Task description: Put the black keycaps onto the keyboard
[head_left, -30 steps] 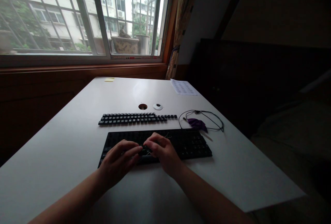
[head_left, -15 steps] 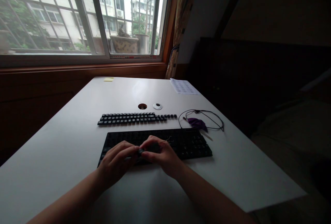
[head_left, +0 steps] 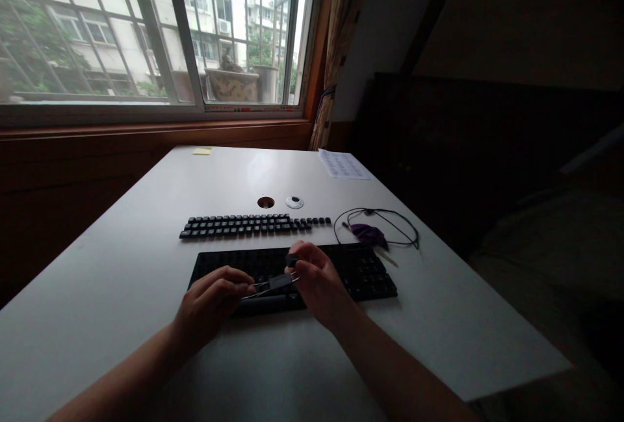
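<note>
A wire keycap puller [head_left: 280, 281] with a dark body hangs between my hands, above the black keyboard [head_left: 375, 276]. My left hand [head_left: 214, 295] is closed on its wire end at the left. My right hand [head_left: 319, 282] pinches a small black keycap [head_left: 291, 260] between thumb and fingers, just above the puller's right end. Whether my right fingers also touch the puller's short wires cannot be made out. Part of the keyboard's front left is behind my left hand.
Rows of loose black keycaps [head_left: 234, 225] stand behind the keyboard. To the right lie a coiled cable [head_left: 409, 227], a purple cloth [head_left: 369, 235] and a thin stick [head_left: 387, 257]. Farther back are a desk hole [head_left: 266, 202], a white ring cover [head_left: 294, 202], printed paper [head_left: 344, 164] and yellow notes [head_left: 201, 151].
My hands have moved apart, the right one slightly up and right. The keycap that was between both hands is now in my right fingers, and the puller shows between the hands.
</note>
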`<move>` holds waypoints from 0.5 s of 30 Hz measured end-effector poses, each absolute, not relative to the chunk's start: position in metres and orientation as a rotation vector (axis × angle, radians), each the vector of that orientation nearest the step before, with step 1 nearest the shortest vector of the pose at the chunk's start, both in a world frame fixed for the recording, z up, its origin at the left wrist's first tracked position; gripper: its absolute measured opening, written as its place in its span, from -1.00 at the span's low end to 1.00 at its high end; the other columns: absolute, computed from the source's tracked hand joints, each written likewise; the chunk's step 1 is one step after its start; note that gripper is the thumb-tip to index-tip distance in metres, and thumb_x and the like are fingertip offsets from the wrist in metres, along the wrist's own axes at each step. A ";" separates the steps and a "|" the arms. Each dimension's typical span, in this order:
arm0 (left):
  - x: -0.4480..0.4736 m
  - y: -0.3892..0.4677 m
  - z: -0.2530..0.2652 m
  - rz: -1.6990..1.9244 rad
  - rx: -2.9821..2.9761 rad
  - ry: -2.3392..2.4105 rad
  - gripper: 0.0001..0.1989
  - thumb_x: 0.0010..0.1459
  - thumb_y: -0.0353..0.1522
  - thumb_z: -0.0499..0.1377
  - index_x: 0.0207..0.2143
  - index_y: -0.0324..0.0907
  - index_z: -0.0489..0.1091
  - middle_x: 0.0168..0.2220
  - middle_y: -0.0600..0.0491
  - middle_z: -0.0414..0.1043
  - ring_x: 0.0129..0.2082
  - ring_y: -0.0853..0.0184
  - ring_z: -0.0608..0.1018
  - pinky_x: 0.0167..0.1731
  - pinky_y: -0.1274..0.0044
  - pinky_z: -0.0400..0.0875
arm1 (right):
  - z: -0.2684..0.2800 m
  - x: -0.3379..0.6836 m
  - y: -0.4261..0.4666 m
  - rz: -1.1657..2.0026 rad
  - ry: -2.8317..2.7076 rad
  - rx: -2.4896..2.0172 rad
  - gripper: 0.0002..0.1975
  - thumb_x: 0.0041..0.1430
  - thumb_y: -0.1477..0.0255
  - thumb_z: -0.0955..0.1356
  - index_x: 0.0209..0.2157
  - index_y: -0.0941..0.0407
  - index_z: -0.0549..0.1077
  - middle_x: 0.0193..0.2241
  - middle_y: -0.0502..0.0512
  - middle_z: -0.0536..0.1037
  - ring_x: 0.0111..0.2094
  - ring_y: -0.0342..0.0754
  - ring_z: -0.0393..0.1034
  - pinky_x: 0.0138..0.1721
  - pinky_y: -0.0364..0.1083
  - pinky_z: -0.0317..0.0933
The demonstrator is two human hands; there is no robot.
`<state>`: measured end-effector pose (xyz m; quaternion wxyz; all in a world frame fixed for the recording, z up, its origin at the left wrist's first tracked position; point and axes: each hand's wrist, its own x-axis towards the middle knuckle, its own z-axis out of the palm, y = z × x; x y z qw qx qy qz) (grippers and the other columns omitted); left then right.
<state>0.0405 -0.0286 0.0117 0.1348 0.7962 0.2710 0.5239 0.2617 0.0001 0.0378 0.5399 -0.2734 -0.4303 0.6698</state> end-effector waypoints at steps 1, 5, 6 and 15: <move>0.040 -0.028 0.013 1.516 2.297 0.793 -0.88 0.22 -0.57 0.16 -0.25 -0.22 0.39 -0.28 -0.04 0.52 -0.34 0.39 0.59 -0.39 0.60 0.52 | 0.040 0.266 0.003 1.581 -0.979 -0.649 -0.83 -0.08 0.34 0.50 -0.38 0.03 0.52 -0.44 -0.05 0.40 -0.45 -0.16 0.25 -0.39 -0.15 0.22; 0.039 -0.023 0.019 1.447 2.346 0.821 -0.91 0.23 -0.53 0.15 -0.34 -0.22 0.37 -0.35 -0.02 0.53 -0.42 0.41 0.59 -0.46 0.65 0.49 | 0.048 0.292 0.025 1.377 -0.916 -0.762 -0.77 -0.08 0.34 0.52 -0.32 0.04 0.53 -0.42 -0.03 0.46 -0.43 -0.15 0.30 -0.37 -0.14 0.27; 0.039 -0.022 0.020 1.421 2.364 0.829 -0.91 0.23 -0.51 0.16 -0.36 -0.22 0.36 -0.37 -0.01 0.53 -0.44 0.42 0.59 -0.48 0.66 0.47 | 0.049 0.301 0.031 1.321 -0.909 -0.817 -0.75 -0.09 0.34 0.52 -0.31 0.04 0.53 -0.42 -0.03 0.48 -0.44 -0.15 0.31 -0.38 -0.14 0.28; 0.036 -0.017 0.015 1.252 2.459 0.837 -0.89 0.22 -0.48 0.17 -0.38 -0.20 0.33 -0.40 0.03 0.52 -0.46 0.44 0.57 -0.48 0.67 0.45 | 0.048 0.354 0.079 0.917 -1.520 -1.165 -0.71 0.00 0.26 0.48 -0.26 0.13 0.52 -0.42 0.06 0.60 -0.43 -0.08 0.45 -0.34 -0.09 0.30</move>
